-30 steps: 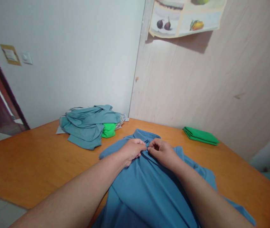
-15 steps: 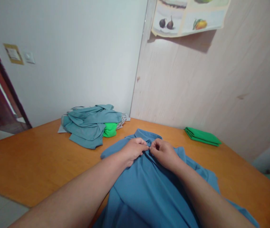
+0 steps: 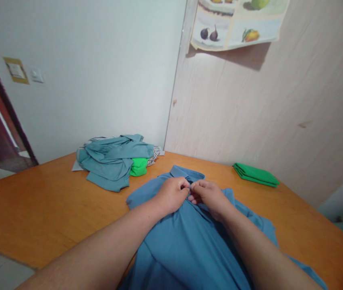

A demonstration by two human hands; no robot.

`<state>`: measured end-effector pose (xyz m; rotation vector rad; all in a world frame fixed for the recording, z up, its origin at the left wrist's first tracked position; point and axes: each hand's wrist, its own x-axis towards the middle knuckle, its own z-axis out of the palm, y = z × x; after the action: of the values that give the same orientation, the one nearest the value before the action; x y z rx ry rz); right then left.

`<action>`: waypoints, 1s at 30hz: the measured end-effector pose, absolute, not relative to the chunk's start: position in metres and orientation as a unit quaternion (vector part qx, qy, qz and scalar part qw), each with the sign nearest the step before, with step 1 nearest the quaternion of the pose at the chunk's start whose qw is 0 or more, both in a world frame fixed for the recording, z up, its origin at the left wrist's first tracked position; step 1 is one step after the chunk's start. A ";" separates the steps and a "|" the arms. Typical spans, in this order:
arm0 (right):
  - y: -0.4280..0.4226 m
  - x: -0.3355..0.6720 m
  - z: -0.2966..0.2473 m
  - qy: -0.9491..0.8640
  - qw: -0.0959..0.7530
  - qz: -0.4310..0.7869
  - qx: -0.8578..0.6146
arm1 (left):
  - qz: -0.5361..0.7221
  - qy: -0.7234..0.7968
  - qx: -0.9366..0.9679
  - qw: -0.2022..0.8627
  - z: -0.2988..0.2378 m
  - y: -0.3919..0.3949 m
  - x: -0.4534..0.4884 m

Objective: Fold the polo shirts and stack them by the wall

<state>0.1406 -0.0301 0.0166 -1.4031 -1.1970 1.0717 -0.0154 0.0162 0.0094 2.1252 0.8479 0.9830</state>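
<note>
A: Start big. Where does everything sit?

B: The orange table point(image 3: 38, 201) fills the lower view. The blue shirt point(image 3: 183, 245) lies flat on it at the centre and runs down to 6 o'clock. A heap of clothes point(image 3: 111, 161) is at 10 o'clock, well apart from it, and a folded green cloth point(image 3: 256, 174) is at 2 o'clock.

A: And the hands?

B: The left hand point(image 3: 171, 193) and right hand point(image 3: 209, 195) meet just below the collar point(image 3: 186, 173). Both are curled closed, fingertips touching, and they pinch the fabric at the shirt's front opening. I cannot tell whether a button sits between them.

A: What could go wrong?

B: I'd judge the pinch is small, so thin cloth could slip out of the fingertips. Both forearms rest on the shirt's body, so a pull towards the collar could drag wrinkles into the front or skew the opening off centre.

A: Which way does it point?

B: The collar points to 12 o'clock, towards the wall, and the hem end is at 6 o'clock, out of view under the arms. The long axis runs 12 to 6, leaning slightly towards 5.
</note>
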 end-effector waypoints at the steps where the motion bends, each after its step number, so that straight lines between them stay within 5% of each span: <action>1: -0.030 0.141 0.017 -0.468 0.489 0.468 -0.568 | 0.369 0.317 0.822 0.297 0.010 0.016 -0.016; 5: -0.027 0.143 0.015 -0.416 0.509 0.503 -0.561 | 0.348 0.291 0.857 0.243 0.013 0.011 -0.015; 15: -0.021 0.155 0.017 -0.364 0.634 0.389 -0.561 | 0.384 0.404 0.758 0.338 0.002 0.028 -0.018; 30: -0.027 0.152 0.025 -0.440 0.591 0.363 -0.570 | 0.330 0.377 0.738 0.451 0.007 0.012 -0.012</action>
<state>0.1522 -0.0271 0.0249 -1.3270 -1.0227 0.8440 -0.0123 0.0122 0.0066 1.8249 0.9322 0.8166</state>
